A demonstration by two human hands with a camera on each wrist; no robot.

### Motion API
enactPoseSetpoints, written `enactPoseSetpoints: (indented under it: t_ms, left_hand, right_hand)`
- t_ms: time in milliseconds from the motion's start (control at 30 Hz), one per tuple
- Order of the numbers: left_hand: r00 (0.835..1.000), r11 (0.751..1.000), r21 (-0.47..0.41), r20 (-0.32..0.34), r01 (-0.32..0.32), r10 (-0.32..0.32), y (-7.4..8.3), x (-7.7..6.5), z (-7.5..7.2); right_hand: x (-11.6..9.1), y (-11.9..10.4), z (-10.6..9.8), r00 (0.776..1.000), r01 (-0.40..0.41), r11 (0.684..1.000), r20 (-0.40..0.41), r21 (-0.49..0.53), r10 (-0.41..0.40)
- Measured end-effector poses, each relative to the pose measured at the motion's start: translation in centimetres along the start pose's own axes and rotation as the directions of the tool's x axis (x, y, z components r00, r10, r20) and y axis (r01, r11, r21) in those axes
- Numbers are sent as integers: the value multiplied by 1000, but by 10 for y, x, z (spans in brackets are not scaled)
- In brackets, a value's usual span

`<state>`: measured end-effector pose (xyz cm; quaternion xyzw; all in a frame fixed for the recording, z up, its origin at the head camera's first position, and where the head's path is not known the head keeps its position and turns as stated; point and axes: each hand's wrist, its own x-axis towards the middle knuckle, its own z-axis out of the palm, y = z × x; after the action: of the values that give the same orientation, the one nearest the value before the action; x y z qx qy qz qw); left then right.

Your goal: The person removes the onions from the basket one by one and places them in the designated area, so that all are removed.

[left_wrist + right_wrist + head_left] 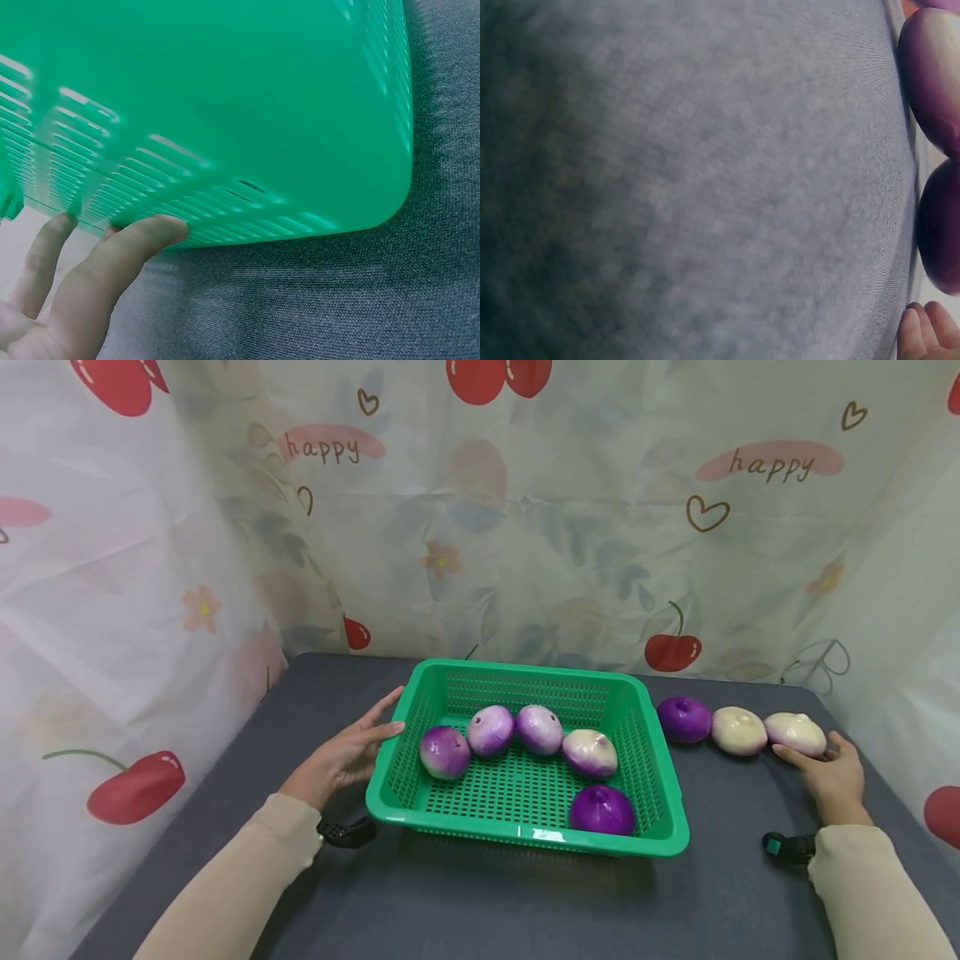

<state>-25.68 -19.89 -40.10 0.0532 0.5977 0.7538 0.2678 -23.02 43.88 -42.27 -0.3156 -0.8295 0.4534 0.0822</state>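
Observation:
A green plastic basket stands mid-table, holding several round purple and purple-white vegetables that look like onions, one deep purple. My left hand touches the basket's left side with spread, fairly straight fingers; its fingertips meet the slotted outer wall in the left wrist view. Right of the basket, a purple onion, a cream onion and a pale onion line up. My right hand is at the pale one, thumb in front, fingers to its right; the right wrist view shows fingertips just beside an onion.
A dark grey cloth covers the table. Printed white curtains hang behind it and on both sides. A thin looped cord hangs at the back right corner. Dark bands with small devices sit at both wrists.

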Motion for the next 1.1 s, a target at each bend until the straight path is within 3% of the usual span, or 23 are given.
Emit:
enactPoseSetpoints:
  t_ms: [200,367,500,600,733,867,1033,1100]
  left_hand:
    - [1000,1000,5,-10,0,0,-1,1,1]
    - [1000,1000,17,-8,-3,3,-1,2,0]
    - [1000,1000,21,-2,-3,4,-1,3,-1]
    - [1000,1000,23,-4,-1,1,-2,3,-2]
    - [1000,1000,26,-9,2,-2,-2,2,-2]
    - [1000,1000,25,-1,-3,3,-2,2,-3]
    - [1000,1000,26,5,-9,9,-2,3,-2]
    - [1000,1000,26,6,-9,9,-1,3,-2]
  right_hand:
    - [2,2,-4,999,10,1000,33,24,-11]
    - [-3,-11,-15,999,15,999,51,34,-16]
    - [-18,-38,-22,993,111,990,33,82,-114]
    - [-36,-64,-25,975,214,971,43,112,-220]
    - [-70,-98,-24,919,371,921,96,116,-382]
    - [-108,-125,-17,822,519,833,156,191,-548]
    - [-147,-143,1,706,590,725,210,355,-677]
    - [-160,-146,10,668,604,696,231,388,-708]
